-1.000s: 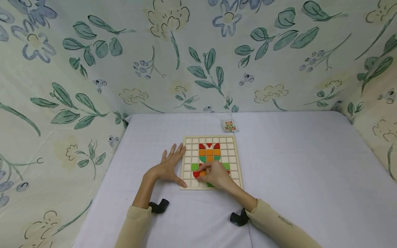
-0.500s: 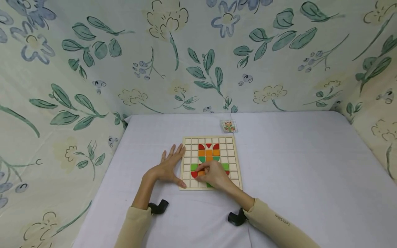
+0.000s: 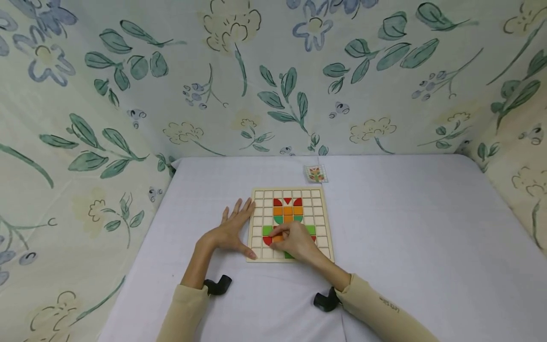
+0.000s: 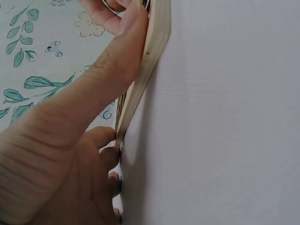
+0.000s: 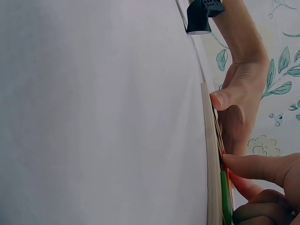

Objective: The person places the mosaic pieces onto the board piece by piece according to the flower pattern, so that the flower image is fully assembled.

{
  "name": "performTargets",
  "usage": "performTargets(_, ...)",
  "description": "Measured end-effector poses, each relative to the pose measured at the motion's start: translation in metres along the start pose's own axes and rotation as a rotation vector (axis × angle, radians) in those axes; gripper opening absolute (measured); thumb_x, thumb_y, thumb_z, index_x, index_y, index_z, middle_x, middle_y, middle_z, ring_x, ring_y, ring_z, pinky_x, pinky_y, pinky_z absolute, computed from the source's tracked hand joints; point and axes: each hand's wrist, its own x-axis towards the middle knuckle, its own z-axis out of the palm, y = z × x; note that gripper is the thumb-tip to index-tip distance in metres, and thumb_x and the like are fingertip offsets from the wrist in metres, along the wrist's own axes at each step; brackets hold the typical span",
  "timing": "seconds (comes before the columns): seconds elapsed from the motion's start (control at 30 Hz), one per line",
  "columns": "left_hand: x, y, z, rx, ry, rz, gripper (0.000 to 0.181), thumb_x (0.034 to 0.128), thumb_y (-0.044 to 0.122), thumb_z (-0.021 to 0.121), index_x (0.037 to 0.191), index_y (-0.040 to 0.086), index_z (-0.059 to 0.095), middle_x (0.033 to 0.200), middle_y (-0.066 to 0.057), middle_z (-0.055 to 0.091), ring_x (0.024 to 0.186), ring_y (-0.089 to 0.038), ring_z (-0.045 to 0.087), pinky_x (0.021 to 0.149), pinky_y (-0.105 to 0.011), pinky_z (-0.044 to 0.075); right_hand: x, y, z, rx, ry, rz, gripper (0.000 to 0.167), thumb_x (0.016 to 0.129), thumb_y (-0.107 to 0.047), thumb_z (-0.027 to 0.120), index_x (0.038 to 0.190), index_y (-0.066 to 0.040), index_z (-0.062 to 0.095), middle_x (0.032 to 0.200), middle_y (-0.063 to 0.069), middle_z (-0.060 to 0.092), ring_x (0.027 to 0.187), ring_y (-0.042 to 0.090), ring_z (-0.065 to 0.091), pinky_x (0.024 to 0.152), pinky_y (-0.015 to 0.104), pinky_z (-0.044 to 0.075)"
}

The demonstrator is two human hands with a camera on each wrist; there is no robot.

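Observation:
A wooden grid board (image 3: 258, 213) lies on the white cloth, with red, orange and green tiles forming a flower-like pattern in its cells. My left hand (image 3: 231, 233) rests against the board's left edge, fingers spread and thumb at the near left corner. In the left wrist view, the left thumb touches the board's pale wooden rim (image 4: 150, 56). Over the lower middle of the board, my right hand (image 3: 297, 240) pinches a red tile (image 3: 267, 241) with a rounded edge between thumb and forefinger. The right hand hides several tiles beneath it. A green tile (image 5: 226, 197) shows in the right wrist view.
A small pattern card (image 3: 316, 174) lies behind the board, showing a similar flower. White cloth (image 3: 406, 228) covers the table. Floral fabric (image 3: 273, 95) hangs at the back and sides. Black wrist-worn devices (image 3: 219, 285) sit on both wrists.
My right fingers and the red tile have shifted slightly left, so the tile now sits under the light green one. My left hand stays at the board's edge.

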Motion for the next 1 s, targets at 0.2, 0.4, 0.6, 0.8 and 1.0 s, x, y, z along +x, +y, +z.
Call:
performTargets(0.2, -0.001, -0.001, 0.001, 0.006, -0.006, -0.003, 0.15, 0.0598, 0.053, 0.098, 0.168, 0.014, 0.001, 0.176, -0.006, -0.009, 0.162, -0.033, -0.018, 0.128, -0.063, -0.013, 0.0, -0.001, 0.0, -0.01, -0.005, -0.005, 0.018, 0.079, -0.007, 0.087, 0.096, -0.007, 0.081, 0.053, -0.003, 0.042, 0.047, 0.01, 0.035, 0.045, 0.019, 0.025)
performTargets(0.4, -0.001, -0.001, 0.001, 0.004, 0.008, -0.001, 0.15, 0.0591, 0.052, 0.098, 0.168, 0.013, 0.002, 0.176, -0.007, -0.008, 0.162, -0.034, -0.018, 0.128, -0.064, -0.013, 0.0, -0.003, -0.01, 0.021, -0.008, 0.011, 0.019, 0.082, -0.012, 0.086, 0.101, -0.008, 0.081, 0.053, -0.004, 0.042, 0.046, 0.01, 0.033, 0.044, 0.019, 0.023)
performTargets(0.6, -0.002, -0.002, 0.001, -0.002, 0.018, 0.011, 0.15, 0.059, 0.05, 0.099, 0.168, 0.011, 0.004, 0.176, -0.009, -0.007, 0.162, -0.037, -0.016, 0.128, -0.065, -0.012, -0.003, -0.004, -0.036, 0.075, -0.032, 0.023, 0.022, 0.09, -0.019, 0.08, 0.109, -0.008, 0.079, 0.054, -0.004, 0.035, 0.048, 0.012, 0.029, 0.044, 0.021, 0.022)
performTargets(0.8, 0.0, -0.004, 0.003, 0.008, 0.018, 0.0, 0.151, 0.0582, 0.052, 0.099, 0.168, 0.012, 0.003, 0.176, -0.008, -0.008, 0.162, -0.036, -0.017, 0.128, -0.065, -0.012, -0.011, 0.005, -0.07, 0.014, -0.022, 0.017, 0.028, 0.094, -0.024, 0.076, 0.116, -0.007, 0.077, 0.055, -0.004, 0.034, 0.048, 0.012, 0.029, 0.044, 0.021, 0.021)
performTargets(1.0, 0.0, -0.002, 0.002, -0.005, 0.005, 0.009, 0.149, 0.0603, 0.052, 0.098, 0.168, 0.012, 0.003, 0.176, -0.008, -0.007, 0.162, -0.035, -0.017, 0.129, -0.064, -0.012, -0.021, 0.018, -0.104, -0.122, 0.063, 0.026, 0.029, 0.096, -0.027, 0.074, 0.118, -0.008, 0.076, 0.062, -0.003, 0.038, 0.054, 0.012, 0.033, 0.047, 0.022, 0.024)
